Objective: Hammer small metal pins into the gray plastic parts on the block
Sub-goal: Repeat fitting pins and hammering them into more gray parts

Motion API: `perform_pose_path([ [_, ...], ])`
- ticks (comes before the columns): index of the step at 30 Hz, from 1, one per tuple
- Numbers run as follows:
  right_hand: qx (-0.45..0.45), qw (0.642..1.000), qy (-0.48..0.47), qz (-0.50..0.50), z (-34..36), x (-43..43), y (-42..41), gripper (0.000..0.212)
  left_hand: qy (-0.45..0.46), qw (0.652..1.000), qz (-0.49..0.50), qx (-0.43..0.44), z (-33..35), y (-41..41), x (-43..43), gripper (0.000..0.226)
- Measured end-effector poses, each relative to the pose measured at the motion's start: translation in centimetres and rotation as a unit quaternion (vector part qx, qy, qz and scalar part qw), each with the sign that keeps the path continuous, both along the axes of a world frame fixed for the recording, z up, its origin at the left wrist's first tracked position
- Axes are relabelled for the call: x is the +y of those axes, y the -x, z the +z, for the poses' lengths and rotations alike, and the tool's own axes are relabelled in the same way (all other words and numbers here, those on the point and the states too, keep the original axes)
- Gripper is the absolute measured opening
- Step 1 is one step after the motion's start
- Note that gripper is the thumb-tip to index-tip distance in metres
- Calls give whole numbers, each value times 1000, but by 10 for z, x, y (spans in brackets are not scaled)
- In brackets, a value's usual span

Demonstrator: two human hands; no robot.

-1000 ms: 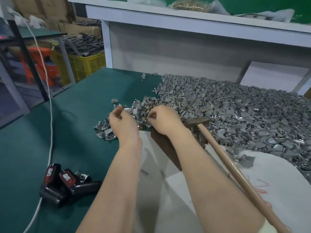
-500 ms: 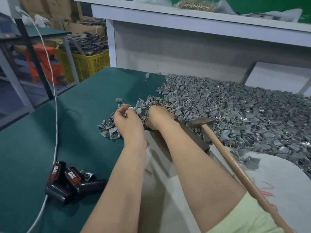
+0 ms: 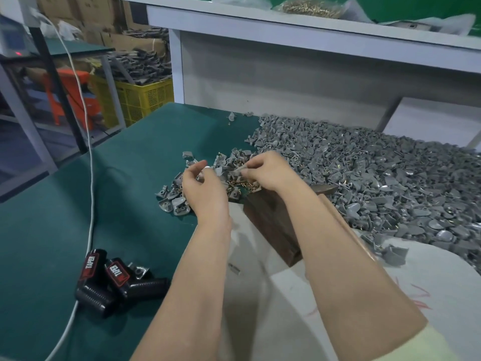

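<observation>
Left hand and right hand pinch curved gray plastic parts.

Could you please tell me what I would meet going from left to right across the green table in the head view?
White cable → black grips labelled TAPER → left hand → right hand → large pile of gray plastic parts.
</observation>
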State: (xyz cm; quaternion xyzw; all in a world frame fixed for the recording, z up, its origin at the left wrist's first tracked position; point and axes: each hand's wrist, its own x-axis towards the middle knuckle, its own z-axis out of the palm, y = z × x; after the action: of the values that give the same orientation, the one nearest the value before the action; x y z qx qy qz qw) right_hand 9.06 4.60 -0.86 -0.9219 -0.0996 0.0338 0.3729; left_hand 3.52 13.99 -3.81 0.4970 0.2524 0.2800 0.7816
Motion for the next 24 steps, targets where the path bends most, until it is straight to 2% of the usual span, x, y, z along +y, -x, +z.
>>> perform_pose_path([
  [3,20,996,-91,0,5,-17,13,17,-123,989,-81,-15,-1,0,-5,19],
  [7,-3,986,-166,-21,7,-34,29,16,-288,934,-208,-46,0,3,-15,18],
  [9,-9,980,-197,-23,10,-39,34,14,-303,927,-216,-50,0,4,-16,16],
  [12,-15,972,-234,-31,12,-38,36,13,-222,959,-167,-51,2,4,-11,10],
  [13,-31,980,-194,-40,11,-35,34,14,-175,974,-134,-49,2,4,-8,9],
  [15,-63,996,-46,-38,7,-27,28,13,-71,994,-66,-41,2,1,0,9],
  [18,-56,992,113,-5,-1,-6,21,12,36,999,9,-36,-1,-3,10,9],
  [22,-50,968,246,8,-9,25,11,15,53,996,49,-42,-1,-4,11,13],
  [24,-49,956,290,8,-11,33,9,3,50,996,63,-44,-1,-5,11,13],
])
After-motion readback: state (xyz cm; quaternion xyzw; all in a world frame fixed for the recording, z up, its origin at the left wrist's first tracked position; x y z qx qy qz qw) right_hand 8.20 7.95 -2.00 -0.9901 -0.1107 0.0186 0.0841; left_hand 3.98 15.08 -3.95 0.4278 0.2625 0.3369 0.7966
